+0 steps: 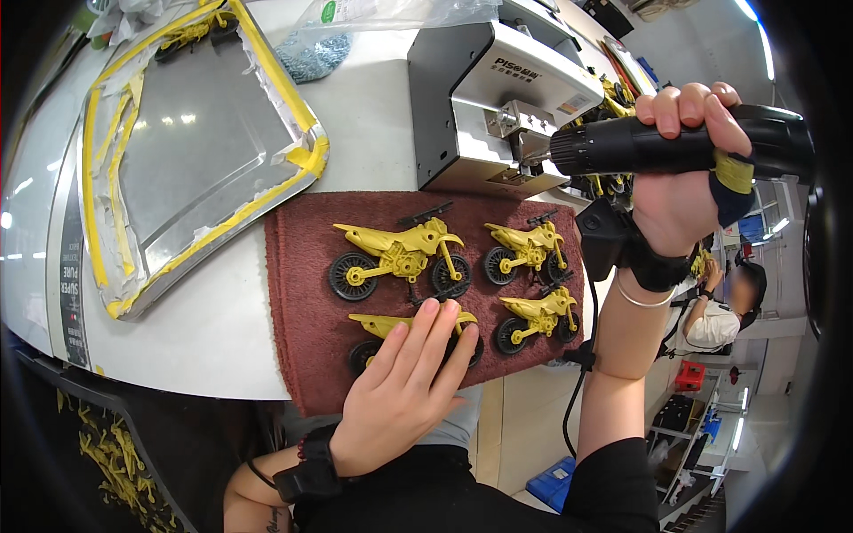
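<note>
My right hand (684,120) is wrapped round a black electric screwdriver (622,147), held level. The screwdriver's tip reaches the metal outlet of a silver and black screw feeder (484,98); whether a screw sits on the bit is too small to tell. My left hand (400,395) lies with fingers stretched out over a yellow toy motorcycle (373,324), covering much of it. Behind that toy lies another yellow toy motorcycle (400,249) with black wheels. Two more, an upper toy motorcycle (524,247) and a lower toy motorcycle (538,318), lie to the right. All rest on a brown towel (306,266).
A metal tray (204,133) edged with yellow tape stands at the left, one toy motorcycle (187,35) at its far end. A dark bin (107,453) of yellow parts is below left. A cable (569,409) hangs beside my right forearm. Another person (720,306) sits far right.
</note>
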`<state>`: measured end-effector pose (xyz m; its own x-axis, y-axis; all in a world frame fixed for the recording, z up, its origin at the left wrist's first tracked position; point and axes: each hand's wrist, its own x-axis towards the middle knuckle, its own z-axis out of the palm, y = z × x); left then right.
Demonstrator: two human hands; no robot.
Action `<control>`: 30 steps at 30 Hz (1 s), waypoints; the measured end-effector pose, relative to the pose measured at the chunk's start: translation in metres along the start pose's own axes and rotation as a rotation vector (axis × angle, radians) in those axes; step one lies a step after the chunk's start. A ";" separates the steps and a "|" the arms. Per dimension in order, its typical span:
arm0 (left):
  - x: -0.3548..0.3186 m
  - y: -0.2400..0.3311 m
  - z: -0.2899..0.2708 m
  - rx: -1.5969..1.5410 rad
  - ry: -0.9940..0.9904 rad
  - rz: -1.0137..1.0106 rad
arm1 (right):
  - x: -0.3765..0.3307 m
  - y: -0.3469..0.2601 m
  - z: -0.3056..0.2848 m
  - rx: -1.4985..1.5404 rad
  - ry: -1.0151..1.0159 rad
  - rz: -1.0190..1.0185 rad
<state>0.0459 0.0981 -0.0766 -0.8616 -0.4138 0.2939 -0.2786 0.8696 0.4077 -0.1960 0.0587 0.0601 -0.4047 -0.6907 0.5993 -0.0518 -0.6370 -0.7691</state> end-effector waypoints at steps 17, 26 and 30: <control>-0.003 0.004 0.029 0.382 0.170 -0.019 | -0.106 -0.014 0.079 0.196 -0.334 0.092; -0.002 0.007 0.034 0.402 0.192 0.014 | -0.119 -0.003 0.092 0.162 -0.348 0.123; -0.002 0.006 0.032 0.361 0.177 0.012 | -0.113 -0.004 0.093 0.129 -0.457 0.153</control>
<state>0.0324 0.1133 -0.1028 -0.7881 -0.4154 0.4543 -0.4268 0.9005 0.0829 -0.0649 0.1076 0.0163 0.0445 -0.8406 0.5398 0.1018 -0.5337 -0.8395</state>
